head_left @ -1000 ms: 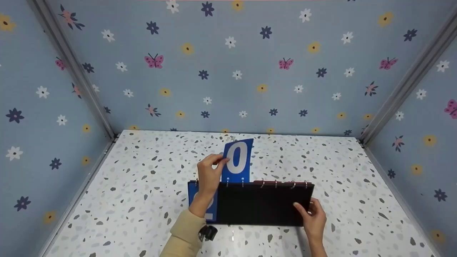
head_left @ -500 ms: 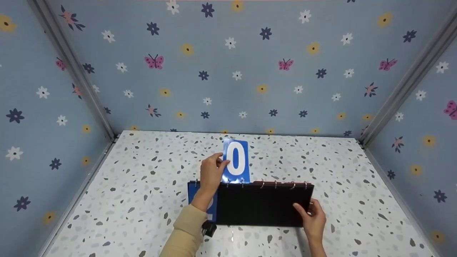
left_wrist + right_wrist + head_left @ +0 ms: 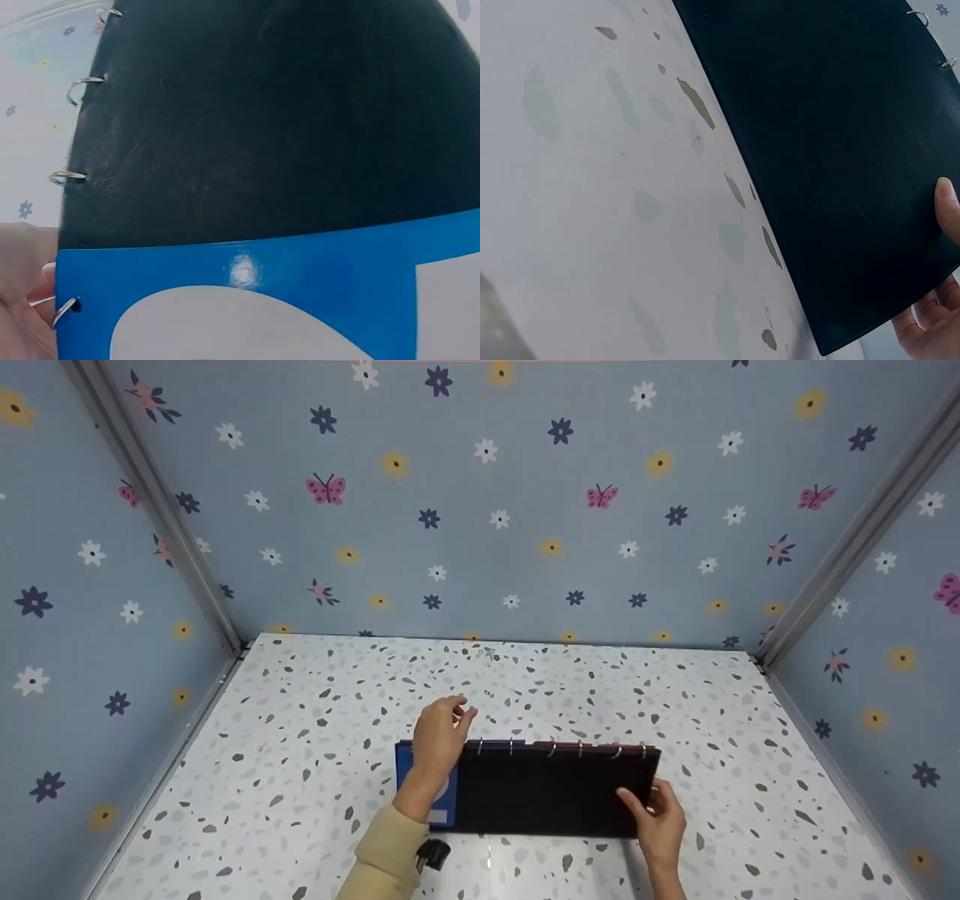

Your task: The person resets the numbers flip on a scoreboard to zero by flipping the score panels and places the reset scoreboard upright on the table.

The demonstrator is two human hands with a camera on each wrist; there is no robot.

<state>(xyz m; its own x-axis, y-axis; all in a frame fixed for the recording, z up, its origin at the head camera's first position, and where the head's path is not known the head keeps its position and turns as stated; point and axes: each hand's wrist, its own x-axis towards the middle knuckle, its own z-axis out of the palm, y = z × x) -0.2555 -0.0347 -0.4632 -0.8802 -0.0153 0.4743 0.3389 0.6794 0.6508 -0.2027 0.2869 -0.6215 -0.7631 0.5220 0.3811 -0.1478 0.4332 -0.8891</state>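
Observation:
A black flip scoreboard (image 3: 547, 791) stands on the table, with metal rings (image 3: 580, 748) along its top edge. At its left end hangs a blue number card (image 3: 403, 769) with a white numeral, partly covered by my left wrist. My left hand (image 3: 439, 739) is raised at the top edge, fingers loosely bent, with no card between them. In the left wrist view, that hand shows beside the ring of the blue card (image 3: 247, 262). My right hand (image 3: 660, 821) grips the scoreboard's lower right edge, thumb on the front and fingers behind.
A white speckled table (image 3: 300, 780) lies under the scoreboard. Blue flowered panels (image 3: 480, 510) enclose it at the back and both sides. Edges of blue and red cards (image 3: 592, 746) peep out behind the top edge. A black device sits at my left wrist.
The blue card with the white 0, held upright above the top edge by my left hand, has gone over behind the scoreboard. My left hand has let go of it. The right hand stays put.

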